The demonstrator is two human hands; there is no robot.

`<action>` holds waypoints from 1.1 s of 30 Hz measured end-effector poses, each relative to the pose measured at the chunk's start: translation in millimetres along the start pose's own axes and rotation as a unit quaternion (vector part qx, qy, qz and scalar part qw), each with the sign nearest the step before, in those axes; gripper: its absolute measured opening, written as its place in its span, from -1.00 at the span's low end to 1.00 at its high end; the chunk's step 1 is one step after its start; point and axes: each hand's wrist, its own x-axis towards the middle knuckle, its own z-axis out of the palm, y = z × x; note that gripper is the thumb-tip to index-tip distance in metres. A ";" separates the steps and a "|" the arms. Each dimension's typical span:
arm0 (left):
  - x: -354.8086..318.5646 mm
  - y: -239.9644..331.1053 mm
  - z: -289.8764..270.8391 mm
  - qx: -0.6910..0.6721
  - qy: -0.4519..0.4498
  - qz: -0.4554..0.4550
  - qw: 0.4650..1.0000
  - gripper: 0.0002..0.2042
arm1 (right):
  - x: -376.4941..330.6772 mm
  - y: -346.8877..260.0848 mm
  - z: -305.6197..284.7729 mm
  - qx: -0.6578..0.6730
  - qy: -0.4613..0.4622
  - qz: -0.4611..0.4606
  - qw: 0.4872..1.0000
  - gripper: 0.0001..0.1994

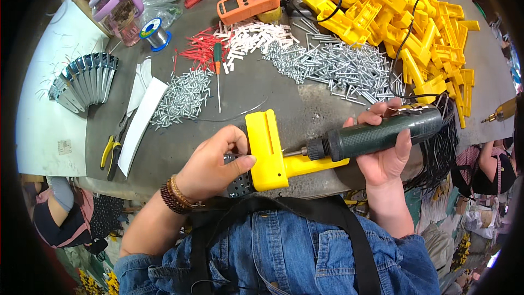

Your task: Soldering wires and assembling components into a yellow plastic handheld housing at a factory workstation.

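Note:
Close to my body, my left hand [218,161] grips a yellow plastic housing [266,153] with a handle-like stem pointing right. A dark perforated metal piece [238,177] sits against the housing's left side, partly covered by my fingers. My right hand [385,150] is wrapped round a dark green electric screwdriver [390,131], held nearly level. Its bit points left and its tip meets the housing's right face. Whether a screw sits at the tip is too small to tell.
Piles of small screws [183,95], long bolts [349,71], white pieces [251,41] and red wires [202,49] cover the table. Yellow plastic parts [404,16] heap up at the far right. Pliers [114,150] lie left, a hand screwdriver [218,68] mid-table. Black cables [436,158] hang right.

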 end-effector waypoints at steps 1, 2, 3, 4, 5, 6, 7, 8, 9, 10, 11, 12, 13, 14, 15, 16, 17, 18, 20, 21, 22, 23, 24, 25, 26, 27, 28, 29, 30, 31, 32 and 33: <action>8.6 15.1 -4.4 0.062 -0.023 -0.020 0.998 -0.87 | 0.2 -1.3 -3.4 0.001 0.008 -0.003 1.000 -0.53; 17.1 24.8 -10.3 0.126 -0.044 -0.040 0.990 -0.91 | 1.0 -1.4 -6.1 -0.001 0.008 -0.007 1.000 -0.53; 32.6 18.6 -16.5 0.235 0.022 0.084 0.968 -0.92 | 1.4 -2.5 -9.7 -0.018 -0.002 -0.009 1.000 -0.53; 53.6 23.6 -22.2 0.298 0.058 0.091 0.948 -0.93 | 0.6 -2.4 -11.0 -0.032 -0.012 -0.009 0.999 -0.53; 72.4 21.2 -27.9 0.360 0.125 0.144 0.913 -0.90 | -0.3 -0.2 -6.4 -0.030 -0.016 -0.005 0.999 -0.53; 94.3 16.2 -32.8 0.415 0.149 0.202 0.874 -0.88 | -0.3 2.2 1.4 -0.027 -0.009 -0.004 1.000 -0.53; 117.3 7.7 -35.3 0.467 0.169 0.258 0.829 -0.86 | 1.0 4.1 2.8 -0.025 0.000 -0.004 1.000 -0.53; 135.3 3.1 -37.1 0.466 0.173 0.259 0.828 -0.86 | 1.0 4.1 3.1 -0.028 -0.004 -0.003 1.000 -0.53; 152.5 1.2 -37.6 0.512 0.145 0.234 0.813 -0.84 | -0.2 2.8 3.2 -0.031 0.001 -0.002 1.000 -0.52; 163.0 1.9 -35.8 0.556 0.112 0.209 0.797 -0.83 | -2.3 2.8 1.8 -0.032 0.011 -0.004 0.999 -0.52; 168.6 2.1 -34.8 0.554 0.112 0.214 0.797 -0.83 | -3.3 3.4 2.1 -0.028 0.012 -0.006 1.000 -0.51; 173.0 2.6 -34.4 0.575 0.096 0.196 0.789 -0.85 | -1.6 2.8 1.9 -0.031 0.012 -0.009 0.999 -0.51; 174.3 1.7 -32.8 0.595 0.076 0.176 0.780 -0.86 | -2.2 4.1 0.6 -0.027 0.011 -0.007 1.000 -0.51; 176.1 1.8 -32.9 0.594 0.074 0.177 0.781 -0.86 | -2.5 5.6 0.1 -0.024 0.009 -0.004 1.000 -0.51; 178.0 2.9 -34.2 0.620 0.057 0.191 0.759 -0.89 | -2.1 7.1 1.4 -0.028 0.010 -0.005 1.000 -0.53; 179.8 6.9 -33.9 0.643 0.044 0.205 0.736 -0.91 | -2.1 6.7 2.5 -0.031 0.009 -0.004 0.999 -0.53; 181.4 10.7 -29.4 0.662 0.037 0.205 0.720 -0.91 | -2.4 6.8 3.7 -0.030 0.018 -0.008 0.999 -0.53; 180.6 14.2 -26.3 0.674 0.019 0.223 0.704 -0.90 | -2.7 7.6 5.0 -0.028 0.027 -0.011 0.999 -0.54; 174.2 21.0 -23.9 0.712 -0.015 0.182 0.678 -0.89 | -3.6 10.2 2.7 -0.031 0.020 -0.006 0.999 -0.53; 169.8 20.3 -20.8 0.709 -0.003 0.176 0.683 -0.90 | -4.2 11.6 0.3 -0.035 0.018 -0.008 0.999 -0.52; 165.6 19.5 -22.9 0.707 0.011 0.169 0.687 -0.89 | -5.9 10.0 2.6 -0.049 0.025 -0.014 0.998 -0.52; 156.1 20.3 -27.7 0.665 0.067 0.194 0.718 -0.90 | -7.4 10.1 6.1 -0.049 0.025 -0.015 0.998 -0.53; 141.7 19.0 -30.7 0.620 0.122 0.220 0.743 -0.91 | -8.5 10.2 6.3 -0.035 0.018 -0.018 0.999 -0.52; 122.9 25.3 -25.9 0.516 0.166 0.217 0.812 -0.91 | -14.8 1.2 -2.3 -0.038 0.019 -0.034 0.999 -0.50; 96.7 28.4 -23.4 0.418 0.166 0.205 0.869 -0.89 | -18.5 -4.4 -14.4 -0.041 0.025 -0.056 0.997 -0.49; 68.5 14.4 -25.9 0.351 0.163 0.206 0.899 -0.89 | -14.5 -0.7 -17.6 -0.043 0.032 -0.054 0.997 -0.49; 42.3 0.0 -26.3 0.305 0.165 0.203 0.916 -0.92 | -11.5 1.3 -14.9 -0.058 0.027 -0.052 0.997 -0.48; 12.0 -0.5 -24.5 0.266 0.144 0.171 0.937 -0.94 | -11.4 3.2 -10.3 -0.070 0.025 -0.046 0.996 -0.47; -12.2 -2.5 -18.1 0.257 0.137 0.164 0.943 -0.94 | -8.6 6.5 0.3 -0.072 0.035 -0.035 0.996 -0.47; -28.1 -4.3 -9.6 0.257 0.151 0.172 0.939 -0.94 | -6.8 8.0 5.0 -0.048 0.019 -0.019 0.999 -0.46; -31.2 -6.4 -5.0 0.259 0.166 0.185 0.933 -0.94 | -2.0 8.9 5.3 -0.024 -0.002 -0.007 1.000 -0.46; -30.9 -6.1 -1.1 0.246 0.164 0.189 0.936 -0.94 | -1.2 6.3 4.0 -0.030 -0.004 -0.005 1.000 -0.47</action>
